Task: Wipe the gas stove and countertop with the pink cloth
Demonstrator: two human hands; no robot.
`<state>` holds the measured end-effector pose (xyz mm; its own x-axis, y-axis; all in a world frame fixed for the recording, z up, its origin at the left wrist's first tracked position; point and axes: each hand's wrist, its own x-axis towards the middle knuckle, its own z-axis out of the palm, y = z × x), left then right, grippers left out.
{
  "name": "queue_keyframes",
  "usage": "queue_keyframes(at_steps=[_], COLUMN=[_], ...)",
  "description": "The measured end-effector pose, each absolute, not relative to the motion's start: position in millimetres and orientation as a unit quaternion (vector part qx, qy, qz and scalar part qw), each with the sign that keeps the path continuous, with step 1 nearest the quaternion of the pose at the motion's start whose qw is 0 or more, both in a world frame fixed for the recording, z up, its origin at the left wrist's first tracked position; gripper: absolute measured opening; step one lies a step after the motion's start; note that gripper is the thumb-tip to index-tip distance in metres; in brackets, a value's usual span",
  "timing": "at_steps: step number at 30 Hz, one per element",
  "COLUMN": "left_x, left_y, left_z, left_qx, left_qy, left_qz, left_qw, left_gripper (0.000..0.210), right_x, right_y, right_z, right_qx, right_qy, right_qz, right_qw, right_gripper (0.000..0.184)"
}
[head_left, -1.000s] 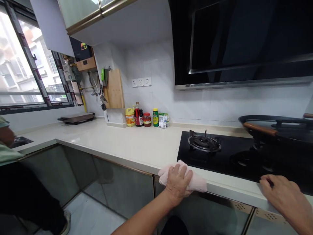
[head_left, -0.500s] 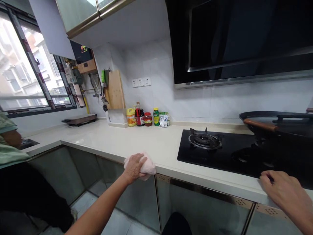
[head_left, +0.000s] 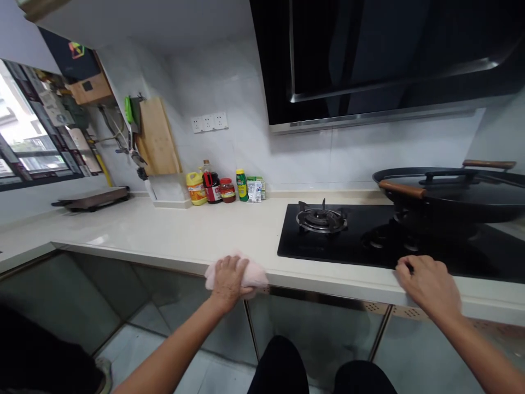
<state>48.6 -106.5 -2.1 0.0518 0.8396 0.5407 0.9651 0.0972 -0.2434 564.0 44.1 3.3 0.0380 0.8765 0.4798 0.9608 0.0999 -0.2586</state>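
Note:
A pale pink cloth point(head_left: 255, 273) is bunched under my left hand point(head_left: 229, 276), whose fingers are closed over it. Hand and cloth press on the front edge of the white countertop point(head_left: 164, 232). My right hand point(head_left: 430, 283) rests on the counter's front edge, at the near rim of the black gas hob point(head_left: 353, 241). Its fingers are curled in and no object shows in them. On the hob, a bare burner point(head_left: 322, 219) is at the left and a large lidded wok point(head_left: 463, 191) with wooden handles sits at the right.
A yellow jug point(head_left: 196, 189), a dark bottle point(head_left: 212, 189), a red jar point(head_left: 227, 190), a green bottle point(head_left: 241, 186) and packets point(head_left: 255, 190) line the wall. A cutting board point(head_left: 158, 137) hangs left. The range hood point(head_left: 381, 60) juts overhead. Another person's shoe point(head_left: 104, 375) is lower left.
The view has swung right, and the other person's upper body has left it. My left hand stays on the cloth at the counter edge. My right hand still rests by the hob.

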Motion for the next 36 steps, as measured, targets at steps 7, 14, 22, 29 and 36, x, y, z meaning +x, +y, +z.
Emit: queue_keyframes(at_steps=[7,14,22,29,36], left_x=[246,328,230,69,32], left_y=[-54,-38,-52,-95,-113], left_z=[-27,-31,-32,-5,19], left_qx=[-0.755,-0.812,-0.815,-0.767,-0.744], left_qy=[-0.573,-0.468,-0.453,-0.558,-0.615], left_qz=[-0.172,-0.175,-0.178,-0.142,-0.103], left_qw=[0.267,0.303,0.316,0.283,0.238], left_gripper=[0.082,0.074,0.065,0.074,0.058], right_x=[564,573,570,569,565], right_y=[45,53,49,48,47], right_z=[1,-10,-6,-9,-9], right_qx=[-0.67,-0.649,-0.652,-0.635,-0.632], right_qy=[-0.687,-0.7,-0.693,-0.703,-0.697], right_qz=[-0.088,-0.104,-0.107,-0.107,-0.107], right_qw=[0.267,0.279,0.288,0.302,0.32], right_gripper=[0.044,0.044,0.044,0.044,0.038])
